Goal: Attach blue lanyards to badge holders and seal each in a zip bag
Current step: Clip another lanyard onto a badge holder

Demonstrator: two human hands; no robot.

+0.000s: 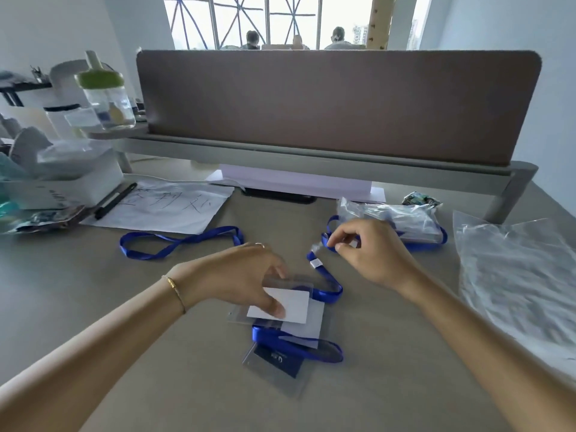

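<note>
Clipping a lanyard to a badge holder, step in hand.

The left hand (246, 275) pinches the clear holder (282, 302), white card inside, just above the table (93, 307); the right hand (371, 251) pinches the clip end (319, 249) of a blue lanyard (327, 289) whose strap loops down past the holder. Clip and holder are still apart, so the attaching looks not yet done. Next, I judge, the clip must be brought to the holder's slot and hooked through. A second lanyard (180, 241) lies to the left, zip bags (514, 275) to the right, and what looks like a finished bagged set (280, 357) nearer.
</note>
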